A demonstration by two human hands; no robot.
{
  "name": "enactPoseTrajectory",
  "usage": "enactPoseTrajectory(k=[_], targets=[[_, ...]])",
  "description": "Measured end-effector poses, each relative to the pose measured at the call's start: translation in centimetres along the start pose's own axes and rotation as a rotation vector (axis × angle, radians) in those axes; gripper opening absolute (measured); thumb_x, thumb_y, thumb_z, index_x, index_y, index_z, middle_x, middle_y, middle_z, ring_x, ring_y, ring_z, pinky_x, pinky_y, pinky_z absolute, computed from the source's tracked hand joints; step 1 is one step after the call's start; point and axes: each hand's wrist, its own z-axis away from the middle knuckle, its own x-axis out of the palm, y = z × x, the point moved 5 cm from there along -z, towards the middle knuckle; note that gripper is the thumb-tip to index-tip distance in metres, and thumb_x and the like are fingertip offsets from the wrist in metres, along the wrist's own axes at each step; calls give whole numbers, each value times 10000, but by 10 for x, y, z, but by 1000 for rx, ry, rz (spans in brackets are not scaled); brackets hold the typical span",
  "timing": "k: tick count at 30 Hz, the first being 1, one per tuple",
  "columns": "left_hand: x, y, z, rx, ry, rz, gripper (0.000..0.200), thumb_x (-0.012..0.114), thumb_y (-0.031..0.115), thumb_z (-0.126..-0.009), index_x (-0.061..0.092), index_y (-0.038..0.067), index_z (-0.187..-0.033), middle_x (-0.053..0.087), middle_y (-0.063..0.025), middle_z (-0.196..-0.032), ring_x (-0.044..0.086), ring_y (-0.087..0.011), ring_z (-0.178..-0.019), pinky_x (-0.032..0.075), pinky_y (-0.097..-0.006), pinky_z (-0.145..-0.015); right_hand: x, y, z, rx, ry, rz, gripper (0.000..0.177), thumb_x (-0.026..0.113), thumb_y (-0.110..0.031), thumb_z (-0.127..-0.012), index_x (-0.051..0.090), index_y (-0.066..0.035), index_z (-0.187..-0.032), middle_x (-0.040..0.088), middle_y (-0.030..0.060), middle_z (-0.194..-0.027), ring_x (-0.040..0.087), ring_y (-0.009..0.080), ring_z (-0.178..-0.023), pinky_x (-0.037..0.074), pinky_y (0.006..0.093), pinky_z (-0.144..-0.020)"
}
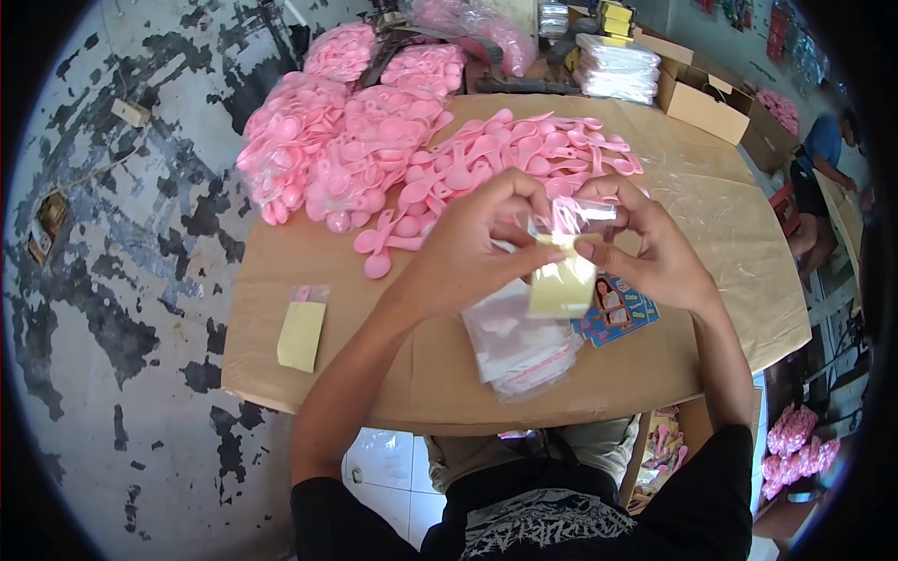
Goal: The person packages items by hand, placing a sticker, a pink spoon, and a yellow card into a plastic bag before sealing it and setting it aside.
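Note:
Between my two hands is a small clear plastic bag (561,292) with a yellow card and part of a pink spoon showing inside. My left hand (482,252) pinches its left side near the top. My right hand (650,245) pinches the right side, thumb close to the other thumb. Below them on the table lies a stack of clear plastic bags (510,341), partly hidden by the held bag. Beside that stack rest blue printed cards (622,313). Loose pink spoons (496,154) are heaped just beyond my hands.
Bulging bags of pink spoons (346,140) stand at the table's back left. A filled packet with a yellow card (301,335) lies at the left. Behind are a white plastic stack (617,70) and a cardboard box (706,103). Another person (823,159) sits at far right.

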Motion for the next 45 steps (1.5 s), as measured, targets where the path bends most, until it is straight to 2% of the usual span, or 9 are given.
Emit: enactPoseTrajectory(k=[3,7,11,14,17,23,35,40,45], targets=[[-35,18,27,5,106,-122,366,657,8,-848,484,63,-1165,563,-49,-1103,600,-110,-859,509,-243,-731,10,7,0,-2,-91,-74,326,617,-88,-897,508,-62,-1203,661,42,-848,620,81,-770,441,245,-627],[-93,33,100,-71,254,-135,389,520,-56,-902,446,22,-1277,565,-68,-1186,579,-119,-982,474,-256,-828,34,-4,0,56,-262,382,372,663,-277,-875,561,-31,-1136,684,89,-788,651,180,-700,475,332,-617],[-133,4,168,-308,429,-248,402,555,26,-910,464,34,-1301,521,-138,-1306,517,-226,-1208,428,-326,-970,56,0,-4,-103,-223,563,480,704,-375,-824,577,-21,-1122,645,101,-750,629,259,-715,455,405,-771],[-120,-15,194,-278,289,-1172,439,615,141,-893,495,75,-1309,419,-208,-1416,362,-342,-1352,318,-405,-1089,61,5,-6,-56,-274,546,514,733,-368,-787,577,-26,-1137,624,102,-732,617,272,-724,425,425,-830],[-108,-37,201,-469,236,-1089,484,635,247,-880,505,115,-1327,310,-243,-1483,243,-406,-1394,193,-441,-1150,58,4,-11,103,-352,536,481,768,-277,-771,588,-32,-1144,661,79,-798,614,236,-804,455,350,-790],[-168,-62,195,-454,265,-1174,600,615,361,-886,435,73,-1381,322,-223,-1486,273,-385,-1389,204,-436,-1149,52,2,-15,94,-298,373,410,722,-162,-790,570,15,-1127,672,120,-777,654,285,-725,488,370,-661],[-254,-85,183,-617,285,-1249,837,580,463,-870,226,10,-1478,293,-206,-1506,183,-345,-1436,137,-420,-1177,42,25,-8,167,-256,207,242,667,-101,-847,599,44,-1029,688,185,-846,688,277,-802,517,353,-726],[-174,-21,131,-37,419,-1262,654,656,301,-845,425,24,-1391,472,-171,-1394,401,-334,-1323,258,-438,-1129,34,25,-12,91,-189,154,191,660,-66,-857,618,41,-1010,691,177,-900,692,243,-846,530,332,-784],[-6,-9,76,367,-202,-1016,264,692,214,-820,639,80,-1041,633,-72,-1142,572,-267,-1113,401,-412,-1018,40,27,-7,211,-146,-14,282,618,40,-869,583,0,-1145,691,88,-875,655,119,-850,505,263,-782]])
